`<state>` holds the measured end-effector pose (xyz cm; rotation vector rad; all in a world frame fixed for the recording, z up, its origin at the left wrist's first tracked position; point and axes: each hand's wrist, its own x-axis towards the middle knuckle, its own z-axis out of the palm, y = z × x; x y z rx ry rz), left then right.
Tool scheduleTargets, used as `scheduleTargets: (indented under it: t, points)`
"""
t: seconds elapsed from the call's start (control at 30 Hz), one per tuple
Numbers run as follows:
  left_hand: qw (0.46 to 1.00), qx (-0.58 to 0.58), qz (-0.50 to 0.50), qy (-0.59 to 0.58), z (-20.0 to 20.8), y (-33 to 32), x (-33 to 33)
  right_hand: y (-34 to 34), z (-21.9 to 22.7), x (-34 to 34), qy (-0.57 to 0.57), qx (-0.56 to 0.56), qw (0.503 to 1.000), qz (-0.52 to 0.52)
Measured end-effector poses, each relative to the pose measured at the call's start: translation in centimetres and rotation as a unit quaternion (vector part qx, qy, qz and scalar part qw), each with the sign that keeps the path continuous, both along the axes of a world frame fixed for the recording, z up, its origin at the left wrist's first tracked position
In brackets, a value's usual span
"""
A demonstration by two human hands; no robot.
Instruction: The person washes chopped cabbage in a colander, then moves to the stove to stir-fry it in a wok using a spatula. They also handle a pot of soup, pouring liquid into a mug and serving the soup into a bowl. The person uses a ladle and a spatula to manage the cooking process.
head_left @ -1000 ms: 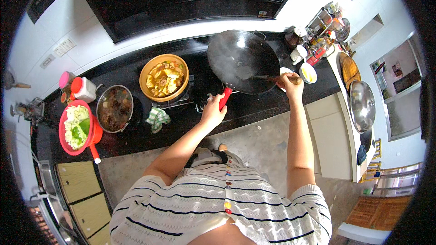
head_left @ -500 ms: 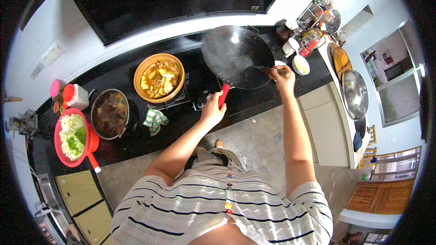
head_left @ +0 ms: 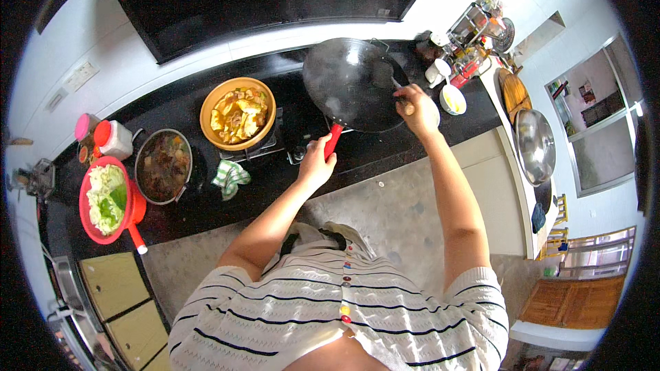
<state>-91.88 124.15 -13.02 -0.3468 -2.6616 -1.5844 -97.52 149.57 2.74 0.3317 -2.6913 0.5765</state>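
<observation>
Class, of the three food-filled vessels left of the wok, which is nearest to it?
The tan pot of yellowish food is nearest the wok; the dark pot and red, long-handled container of pale greens stand farther left.

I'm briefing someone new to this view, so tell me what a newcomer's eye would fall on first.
First, the big dark wok at upper centre, its red handle gripped by the left hand while the right hand holds a wooden-handled utensil at its right side. Next, the orange-brown bowl of yellowish food left of the wok, then the bright red container of chopped greens at far left.
</observation>
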Motion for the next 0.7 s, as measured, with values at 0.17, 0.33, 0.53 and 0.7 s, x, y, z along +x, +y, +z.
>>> scheduleTargets:
  t: [0.17, 0.33, 0.53, 0.7]
  points:
    - [0.995, 0.051, 0.022, 0.084, -1.4, 0.1, -0.3, 0.4, -3.3, -2.0, 0.032, 0.029, 0.985, 0.169]
    - [0.879, 0.391, 0.156, -0.225, -3.4, -0.4, 1.7, 2.7, -5.7, 1.9, 0.004, 0.02, 0.982, 0.189]
    - [0.971, -0.026, 0.225, -0.072, -15.2, 2.8, 0.3, 4.3, -9.2, 5.6, -0.039, -0.056, 0.959, 0.277]
    - [0.937, -0.231, 0.254, -0.069, -12.5, 8.1, -3.5, 6.7, -11.3, 6.8, -0.095, -0.155, 0.938, 0.293]
